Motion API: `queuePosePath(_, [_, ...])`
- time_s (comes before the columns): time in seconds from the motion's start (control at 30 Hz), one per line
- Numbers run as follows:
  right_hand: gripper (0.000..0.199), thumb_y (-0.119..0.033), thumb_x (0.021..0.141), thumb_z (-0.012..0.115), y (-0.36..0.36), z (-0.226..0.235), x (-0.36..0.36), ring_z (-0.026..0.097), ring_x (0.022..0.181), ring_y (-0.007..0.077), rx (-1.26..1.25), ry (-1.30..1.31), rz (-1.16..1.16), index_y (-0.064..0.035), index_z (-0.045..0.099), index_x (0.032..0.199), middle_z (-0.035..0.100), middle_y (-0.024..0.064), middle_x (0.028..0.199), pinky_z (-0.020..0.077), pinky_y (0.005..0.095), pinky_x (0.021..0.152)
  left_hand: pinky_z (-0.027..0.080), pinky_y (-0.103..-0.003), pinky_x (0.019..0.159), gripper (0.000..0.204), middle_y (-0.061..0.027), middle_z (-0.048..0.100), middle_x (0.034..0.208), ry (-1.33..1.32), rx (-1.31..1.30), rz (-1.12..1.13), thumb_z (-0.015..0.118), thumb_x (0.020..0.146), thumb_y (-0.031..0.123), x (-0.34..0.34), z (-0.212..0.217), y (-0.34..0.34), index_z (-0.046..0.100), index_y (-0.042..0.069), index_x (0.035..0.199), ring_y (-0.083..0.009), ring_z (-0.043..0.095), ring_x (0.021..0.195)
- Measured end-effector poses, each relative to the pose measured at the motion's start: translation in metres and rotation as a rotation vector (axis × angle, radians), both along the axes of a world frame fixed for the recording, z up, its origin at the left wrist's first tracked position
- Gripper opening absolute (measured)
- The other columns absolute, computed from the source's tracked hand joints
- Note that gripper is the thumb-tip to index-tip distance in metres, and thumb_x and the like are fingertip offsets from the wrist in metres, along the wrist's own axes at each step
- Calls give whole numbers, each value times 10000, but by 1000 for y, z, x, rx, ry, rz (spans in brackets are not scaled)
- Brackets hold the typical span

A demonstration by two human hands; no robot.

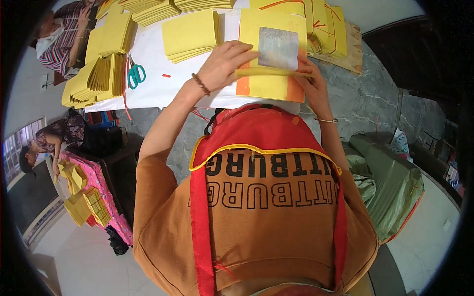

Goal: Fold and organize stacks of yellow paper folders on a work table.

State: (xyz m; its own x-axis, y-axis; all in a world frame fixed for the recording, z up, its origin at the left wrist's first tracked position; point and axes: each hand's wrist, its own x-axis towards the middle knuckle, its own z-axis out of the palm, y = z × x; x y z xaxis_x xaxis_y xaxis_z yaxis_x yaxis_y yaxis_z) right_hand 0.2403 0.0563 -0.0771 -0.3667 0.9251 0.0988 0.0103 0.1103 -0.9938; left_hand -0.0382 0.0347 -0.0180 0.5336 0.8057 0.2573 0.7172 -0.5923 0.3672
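Note:
Both of my hands are at a yellow paper sheet (276, 32) with a silver-grey square in its middle and orange bands at its edges. Its near edge is lifted into a narrow fold between my hands, with more yellow and orange paper beneath. My left hand (222, 66) grips the sheet's left end, its fingers reaching over the paper toward the silver square. At the other end, my right hand (314, 88) pinches the fold's right corner, partly hidden behind the paper.
Yellow paper stacks (190, 37) lie on the white-covered table (158, 91). Teal-handled scissors (136, 74) rest left of my hands, near a small red piece (166, 76). Tied yellow bundles (328, 29) stand at right. Two other people are at left, one beside a pink-covered table (106, 190).

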Motion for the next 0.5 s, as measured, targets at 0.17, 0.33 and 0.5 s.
queuePosePath(0.17, [301,-98,759,664,2,13,-3,442,1189,256,253,-254,-70,-123,589,1049,442,109,1306,379,371,950,383,-367,856,502,-23,518,1222,196,249,72,548,704,74,10,-14,-1,557,197,1191,-232,472,1078])
queuePosePath(0.33, [293,-166,736,665,5,32,5,412,1220,287,760,-586,-104,-172,611,1024,463,75,1300,277,435,1001,384,-334,788,467,-19,543,1170,214,396,24,525,727,114,12,13,-18,565,210,1183,-209,507,1010])
queuePosePath(0.5, [293,-236,730,653,-20,50,16,503,1136,176,716,-673,258,-201,616,1019,609,-39,1103,294,392,949,380,-327,776,407,-17,570,1090,98,254,-22,534,743,102,15,5,-50,577,181,1140,-182,518,953])
